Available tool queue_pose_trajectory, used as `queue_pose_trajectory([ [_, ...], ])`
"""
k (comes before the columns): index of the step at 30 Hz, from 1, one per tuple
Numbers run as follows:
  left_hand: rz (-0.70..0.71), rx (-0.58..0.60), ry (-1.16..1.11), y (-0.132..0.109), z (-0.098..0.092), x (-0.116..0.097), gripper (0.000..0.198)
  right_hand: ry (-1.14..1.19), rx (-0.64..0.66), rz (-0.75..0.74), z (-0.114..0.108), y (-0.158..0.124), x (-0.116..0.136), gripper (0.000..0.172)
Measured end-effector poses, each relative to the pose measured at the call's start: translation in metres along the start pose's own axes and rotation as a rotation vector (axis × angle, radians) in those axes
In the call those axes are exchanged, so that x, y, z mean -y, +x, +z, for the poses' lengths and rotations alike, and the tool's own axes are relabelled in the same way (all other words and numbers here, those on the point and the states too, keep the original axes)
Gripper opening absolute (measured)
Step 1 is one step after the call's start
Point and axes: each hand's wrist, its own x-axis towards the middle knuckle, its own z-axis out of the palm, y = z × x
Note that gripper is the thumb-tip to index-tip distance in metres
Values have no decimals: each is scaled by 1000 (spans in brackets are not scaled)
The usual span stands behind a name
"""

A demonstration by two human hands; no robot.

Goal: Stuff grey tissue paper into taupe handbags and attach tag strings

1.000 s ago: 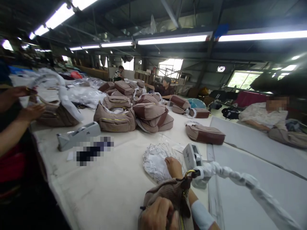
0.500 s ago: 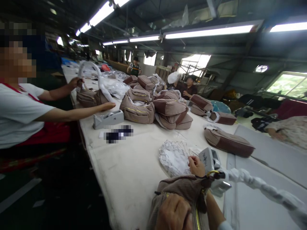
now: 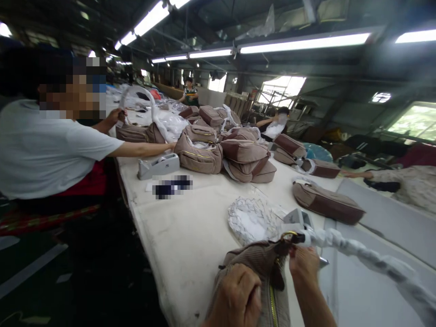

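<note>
A taupe ribbed handbag with a yellow-toothed zipper stands at the table's near edge. My left hand is curled closed against its near side, gripping the fabric. From the gold ring at the bag's top corner, a strap wrapped in white material runs off to the right. My right hand is closed at the ring end of this strap, its fingertips partly hidden. Just behind that hand is a grey tape dispenser, partly covered by the strap.
A white wire-mesh basket sits beyond the bag. Farther off lie a pile of handbags, a single handbag and a second tape dispenser. A co-worker at left reaches across the table with another bag.
My right hand has come back from beside the tape dispenser to the strap's ring end. My left hand still grips the bag. The co-worker at left leans further over the table.
</note>
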Motion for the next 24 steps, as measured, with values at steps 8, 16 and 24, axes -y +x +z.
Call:
queue_pose_trajectory([
  [8, -482, 235, -449, 9, -38, -16, 34, 84, 8, 205, -28, -133, 72, 21],
  [16, -659, 215, -483, 1, -34, -35, 25, -457, -97, -455, 8, -130, 93, 17],
  [24, -708, 360, -509, 2, -39, -29, 18, -1048, 649, -1174, -36, -43, 112, 37],
])
